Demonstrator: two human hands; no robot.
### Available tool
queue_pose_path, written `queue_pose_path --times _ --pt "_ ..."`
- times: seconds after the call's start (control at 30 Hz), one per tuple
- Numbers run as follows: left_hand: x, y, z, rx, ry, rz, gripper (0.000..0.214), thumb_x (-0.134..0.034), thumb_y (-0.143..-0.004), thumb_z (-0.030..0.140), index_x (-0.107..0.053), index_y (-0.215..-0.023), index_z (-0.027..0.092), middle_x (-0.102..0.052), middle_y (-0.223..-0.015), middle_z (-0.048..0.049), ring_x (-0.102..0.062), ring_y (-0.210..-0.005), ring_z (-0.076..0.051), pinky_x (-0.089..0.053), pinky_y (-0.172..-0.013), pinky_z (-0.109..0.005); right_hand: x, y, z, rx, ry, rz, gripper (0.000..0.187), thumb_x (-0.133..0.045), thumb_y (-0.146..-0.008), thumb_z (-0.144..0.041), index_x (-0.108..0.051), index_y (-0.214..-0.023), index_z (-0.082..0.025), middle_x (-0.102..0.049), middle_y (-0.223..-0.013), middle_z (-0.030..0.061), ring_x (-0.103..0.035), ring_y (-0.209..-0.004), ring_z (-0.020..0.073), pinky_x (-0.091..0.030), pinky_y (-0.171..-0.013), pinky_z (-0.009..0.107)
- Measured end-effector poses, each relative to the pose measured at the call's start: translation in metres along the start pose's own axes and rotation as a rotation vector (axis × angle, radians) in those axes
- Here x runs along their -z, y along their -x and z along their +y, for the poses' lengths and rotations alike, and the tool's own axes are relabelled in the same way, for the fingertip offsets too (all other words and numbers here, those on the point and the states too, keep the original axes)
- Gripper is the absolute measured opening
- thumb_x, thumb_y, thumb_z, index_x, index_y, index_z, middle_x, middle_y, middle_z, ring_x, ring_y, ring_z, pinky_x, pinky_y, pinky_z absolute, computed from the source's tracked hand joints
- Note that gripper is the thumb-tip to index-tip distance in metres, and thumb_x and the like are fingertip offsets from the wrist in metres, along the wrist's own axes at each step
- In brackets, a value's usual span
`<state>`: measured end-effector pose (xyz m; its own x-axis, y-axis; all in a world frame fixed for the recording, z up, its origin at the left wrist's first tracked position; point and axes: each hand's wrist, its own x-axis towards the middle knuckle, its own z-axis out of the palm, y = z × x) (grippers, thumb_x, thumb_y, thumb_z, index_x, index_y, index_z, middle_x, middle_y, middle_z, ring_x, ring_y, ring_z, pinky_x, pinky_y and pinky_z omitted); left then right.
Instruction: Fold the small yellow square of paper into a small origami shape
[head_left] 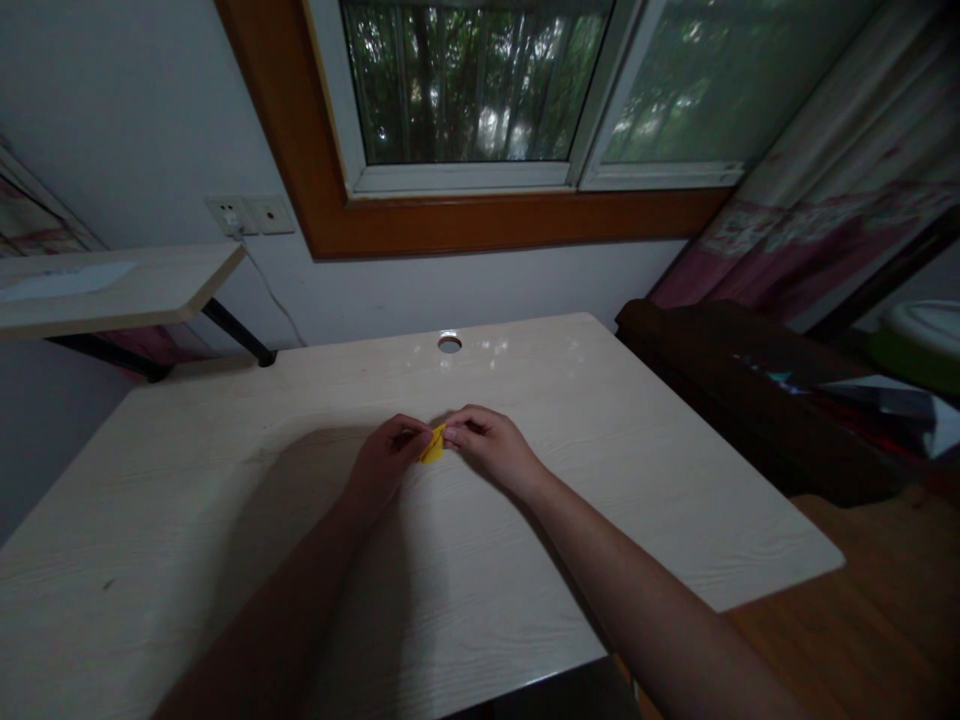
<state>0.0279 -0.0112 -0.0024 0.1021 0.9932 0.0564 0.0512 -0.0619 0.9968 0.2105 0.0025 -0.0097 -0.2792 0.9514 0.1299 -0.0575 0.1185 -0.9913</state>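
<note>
A small piece of folded yellow paper point(433, 449) is held between both hands, near the middle of the pale wooden desk point(637, 430). My left hand point(385, 456) pinches its left side between thumb and fingers. From the right, my right hand point(491, 445) pinches the upper right edge with thumb and forefinger. The paper's lower part hangs between the hands, with a darker crease or edge across it. The fingertips cover its upper corners, so its full shape is hidden.
A raised shelf point(150, 285) on black legs stands at the desk's back left. A round cable hole point(450, 345) sits near the back edge. Dark wooden furniture point(735, 400) holding various items stands right of the desk. A window point(480, 90) is beyond.
</note>
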Motion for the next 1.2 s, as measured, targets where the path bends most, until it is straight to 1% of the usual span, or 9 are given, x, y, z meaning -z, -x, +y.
queue_pose_path --times 0.17,0.37,0.43,0.53,0.67,0.77,0.9,1.03,1.2 --pt "0.0015 -0.0013 -0.0053 -0.005 -0.019 -0.03 0.019 -0.071 -0.075 0.035 -0.066 -0.078 0.017 -0.065 -0.071 -0.0006 -0.058 -0.065 -0.013 -0.047 -0.063 -0.024 0.0004 -0.0002 -0.0036 0.008 0.041 -0.007 0.017 -0.068 -0.08 -0.034 -0.07 -0.084 -0.017 -0.065 -0.074 0.0013 -0.059 -0.069 0.0133 -0.048 -0.067 0.027" --pt "0.0019 -0.0017 -0.0036 -0.047 -0.041 -0.1 0.019 -0.069 -0.077 0.036 -0.066 -0.077 0.017 -0.063 -0.074 -0.0013 -0.057 -0.07 -0.014 -0.047 -0.065 -0.024 0.0021 -0.0003 -0.0043 0.073 0.148 -0.045 0.017 -0.066 -0.083 -0.034 -0.071 -0.085 -0.017 -0.065 -0.078 0.0023 -0.058 -0.072 0.0138 -0.046 -0.069 0.028" --pt "0.0021 -0.0023 -0.0023 -0.105 -0.066 -0.078 0.018 -0.07 -0.075 0.036 -0.066 -0.075 0.018 -0.062 -0.078 -0.0016 -0.056 -0.071 -0.014 -0.046 -0.065 -0.024 0.0029 -0.0001 -0.0038 0.09 0.184 -0.051 0.018 -0.065 -0.084 -0.035 -0.071 -0.087 -0.018 -0.065 -0.08 0.003 -0.058 -0.073 0.0143 -0.046 -0.07 0.028" --pt "0.0034 -0.0031 -0.001 -0.147 -0.148 0.019 0.015 -0.071 -0.075 0.034 -0.068 -0.072 0.019 -0.06 -0.076 -0.0009 -0.053 -0.068 -0.013 -0.044 -0.063 -0.023 0.0032 0.0001 -0.0032 0.102 0.207 -0.026 0.02 -0.065 -0.084 -0.037 -0.071 -0.089 -0.019 -0.065 -0.084 0.0039 -0.058 -0.077 0.0154 -0.046 -0.072 0.029" --pt "0.0056 -0.0033 -0.0029 -0.053 -0.12 0.07 0.015 -0.068 -0.078 0.034 -0.068 -0.077 0.019 -0.059 -0.066 0.001 -0.052 -0.061 -0.012 -0.04 -0.056 -0.022 0.0006 0.0007 -0.004 0.118 0.18 0.034 0.022 -0.065 -0.084 -0.04 -0.069 -0.094 -0.02 -0.065 -0.092 0.005 -0.059 -0.084 0.0163 -0.047 -0.077 0.031" --pt "0.0057 -0.0031 -0.0053 0.016 -0.041 0.071 0.016 -0.068 -0.077 0.035 -0.065 -0.077 0.019 -0.058 -0.06 0.0028 -0.048 -0.051 -0.01 -0.035 -0.049 -0.021 -0.0026 0.0021 -0.004 0.095 0.187 0.036 0.028 -0.067 -0.082 -0.041 -0.065 -0.101 -0.021 -0.064 -0.093 0.0048 -0.059 -0.083 0.0158 -0.048 -0.074 0.029" --pt "0.0033 -0.0024 -0.0052 0.042 0.055 0.055 0.017 -0.066 -0.077 0.034 -0.059 -0.076 0.018 -0.063 -0.064 0.0023 -0.048 -0.05 -0.009 -0.035 -0.048 -0.02 -0.0054 0.0036 -0.0005 0.062 0.179 0.012 0.035 -0.074 -0.076 -0.039 -0.061 -0.104 -0.022 -0.064 -0.088 0.0019 -0.058 -0.075 0.0139 -0.048 -0.068 0.026" --pt "0.0005 -0.0009 -0.0023 0.078 0.162 -0.005 0.017 -0.065 -0.079 0.032 -0.055 -0.08 0.019 -0.065 -0.066 0.0018 -0.049 -0.049 -0.008 -0.033 -0.046 -0.019 -0.0041 0.0031 0.0021 0.059 0.099 0.004 0.03 -0.07 -0.08 -0.033 -0.058 -0.105 -0.023 -0.065 -0.089 0.0015 -0.06 -0.076 0.0134 -0.049 -0.071 0.027" --pt "-0.0005 0.0003 -0.0008 0.057 0.126 0.008 0.017 -0.067 -0.077 0.031 -0.056 -0.082 0.019 -0.064 -0.067 0.0024 -0.05 -0.052 -0.008 -0.035 -0.047 -0.019 -0.0023 0.0025 0.0013 0.071 0.095 0.037 0.027 -0.067 -0.082 -0.03 -0.057 -0.106 -0.023 -0.063 -0.083 -0.0001 -0.059 -0.073 0.0131 -0.05 -0.069 0.028"
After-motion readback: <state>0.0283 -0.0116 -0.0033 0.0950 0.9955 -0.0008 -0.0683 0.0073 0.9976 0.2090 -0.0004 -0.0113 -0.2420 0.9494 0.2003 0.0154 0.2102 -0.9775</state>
